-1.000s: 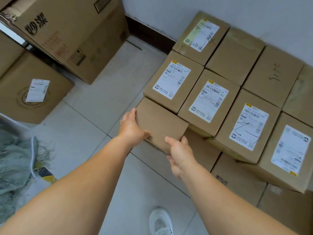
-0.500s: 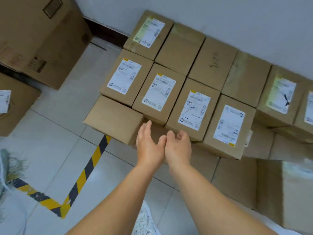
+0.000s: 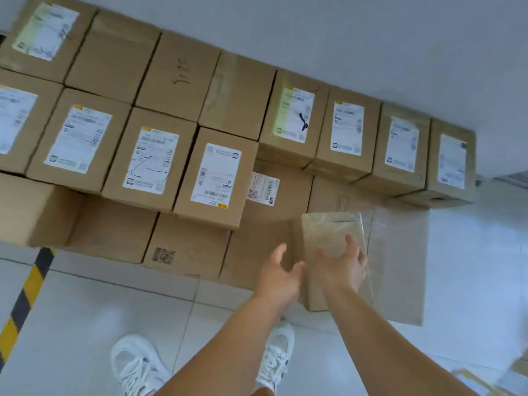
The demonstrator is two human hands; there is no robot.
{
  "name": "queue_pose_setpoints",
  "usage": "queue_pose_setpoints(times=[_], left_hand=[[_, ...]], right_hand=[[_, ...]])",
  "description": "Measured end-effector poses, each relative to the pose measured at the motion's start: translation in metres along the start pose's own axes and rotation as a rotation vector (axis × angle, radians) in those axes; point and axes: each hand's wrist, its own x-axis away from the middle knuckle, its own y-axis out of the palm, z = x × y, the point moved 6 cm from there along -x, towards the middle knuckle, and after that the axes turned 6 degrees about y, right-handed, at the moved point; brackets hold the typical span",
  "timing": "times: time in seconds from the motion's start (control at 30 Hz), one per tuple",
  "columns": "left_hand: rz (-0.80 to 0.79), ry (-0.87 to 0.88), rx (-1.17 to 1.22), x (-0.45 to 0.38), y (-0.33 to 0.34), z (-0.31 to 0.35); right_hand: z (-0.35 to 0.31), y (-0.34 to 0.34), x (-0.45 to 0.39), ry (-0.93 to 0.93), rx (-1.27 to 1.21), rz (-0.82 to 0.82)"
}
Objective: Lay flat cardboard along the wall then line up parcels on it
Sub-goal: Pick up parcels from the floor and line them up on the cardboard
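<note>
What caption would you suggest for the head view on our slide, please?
Both hands, left hand and right hand, reach a taped parcel on flat cardboard beside rows of labelled parcels.
</note>
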Motion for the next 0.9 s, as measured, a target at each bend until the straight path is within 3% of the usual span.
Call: queue_pose_setpoints(times=[0.2, 0.37, 0.5, 0.73, 0.9], left_hand=[[-0.027, -0.104, -0.152, -0.025, 0.043, -0.010], [0.083, -0.057, -0.243, -0.040, 0.042, -0.003], [0.168, 0.156, -0.604, -0.049, 0.017, 0.030], [0.048, 0.288, -1.263, -0.070, -0.016, 0.051], [0.002, 0.358, -1.412, -0.072, -0.026, 0.062]], right_hand=[[0.065, -0.010, -0.055, 0.231, 0.030, -0.172], [0.056, 0.005, -0.059, 0.213, -0.072, -0.307], [0.021, 0.023, -0.052, 0.120, -0.114, -0.402], [-0.032, 0.057, -0.048, -0.030, -0.144, -0.519], [-0.039, 0.073, -0.044, -0.004, -0.210, -0.551]])
